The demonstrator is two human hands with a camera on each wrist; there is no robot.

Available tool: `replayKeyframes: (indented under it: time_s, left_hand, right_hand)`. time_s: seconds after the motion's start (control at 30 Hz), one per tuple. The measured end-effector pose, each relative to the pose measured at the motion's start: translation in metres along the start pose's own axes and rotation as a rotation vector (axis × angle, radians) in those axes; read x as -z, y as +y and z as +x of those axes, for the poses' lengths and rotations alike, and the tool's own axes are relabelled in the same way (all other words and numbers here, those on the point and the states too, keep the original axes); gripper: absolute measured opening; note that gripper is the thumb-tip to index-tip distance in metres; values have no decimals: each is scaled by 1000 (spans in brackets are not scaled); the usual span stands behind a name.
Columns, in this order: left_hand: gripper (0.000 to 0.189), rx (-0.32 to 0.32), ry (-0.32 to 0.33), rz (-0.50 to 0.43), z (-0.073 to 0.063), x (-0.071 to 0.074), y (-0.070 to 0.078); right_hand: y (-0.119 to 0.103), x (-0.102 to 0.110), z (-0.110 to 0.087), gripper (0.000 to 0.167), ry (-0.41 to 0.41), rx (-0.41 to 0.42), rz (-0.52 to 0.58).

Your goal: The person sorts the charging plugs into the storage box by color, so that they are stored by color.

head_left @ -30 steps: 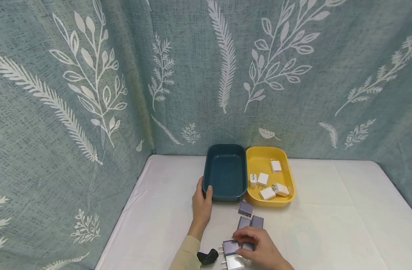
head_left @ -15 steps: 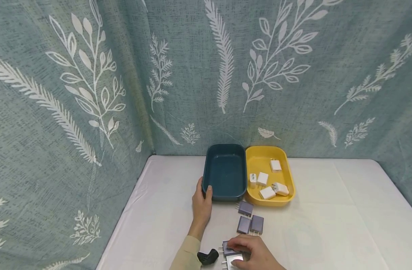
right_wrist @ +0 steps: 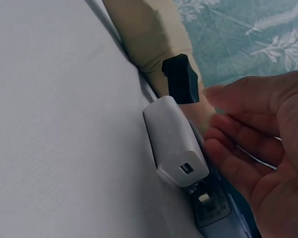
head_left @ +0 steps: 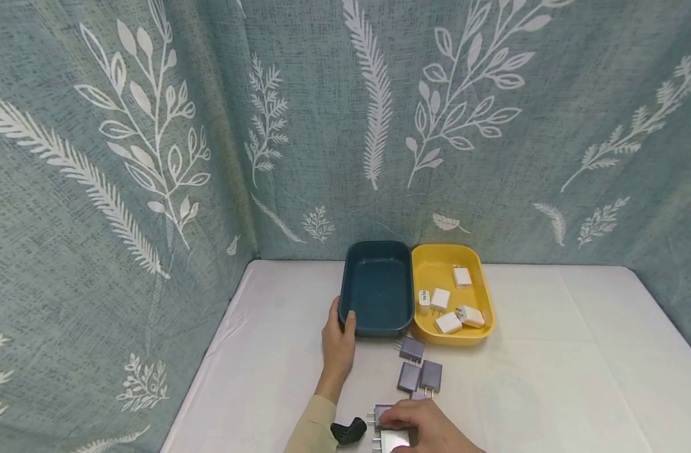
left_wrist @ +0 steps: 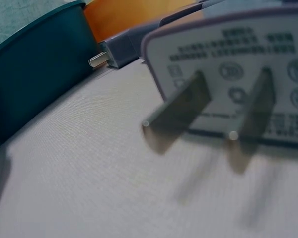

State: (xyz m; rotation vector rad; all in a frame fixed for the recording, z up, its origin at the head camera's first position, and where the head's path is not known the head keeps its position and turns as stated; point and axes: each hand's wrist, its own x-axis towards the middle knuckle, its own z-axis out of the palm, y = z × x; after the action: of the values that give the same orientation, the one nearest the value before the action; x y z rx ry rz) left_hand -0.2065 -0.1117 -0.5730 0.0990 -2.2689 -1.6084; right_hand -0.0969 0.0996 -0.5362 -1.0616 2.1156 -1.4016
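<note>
In the head view, my left hand (head_left: 338,343) grips the near left corner of a dark blue tray (head_left: 377,330), thumb against its rim. My right hand (head_left: 430,428) is low over a white charger plug (head_left: 393,438) and a purple charger plug (head_left: 382,413). From the right wrist view, the white charger plug (right_wrist: 174,139) lies just beside the loosely bent fingertips (right_wrist: 221,148), with thumb and fingers apart. Several purple chargers, one of them a purple charger (head_left: 409,376), lie between tray and hand. Close up in the left wrist view, a charger plug (left_wrist: 213,111) points two metal prongs at the camera.
A yellow tray (head_left: 486,302) holding several white chargers, including a white charger (head_left: 462,277), touches the blue tray's right side. A black object (head_left: 348,431) sits beside my left sleeve (head_left: 313,425). A patterned curtain (head_left: 323,126) stands behind the white-covered table (head_left: 549,352).
My right hand has moved down and slightly left, from around a purple charger to over the white one. A purple charger's edge now shows behind it. The left hand keeps its grip.
</note>
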Motion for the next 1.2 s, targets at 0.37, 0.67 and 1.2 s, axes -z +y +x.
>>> replayKeyframes:
  time_s: [0.37, 0.67, 1.2]
  left_hand:
    - [55, -12, 9, 12, 0, 0, 4]
    - [55, -11, 18, 24, 0, 0, 2]
    - [56, 9, 6, 13, 0, 1, 0]
  right_hand:
    - [0, -1, -6, 43, 21, -34, -79]
    - [11, -8, -9, 45, 122, 77, -124]
    - [16, -22, -17, 46, 246, 157, -290]
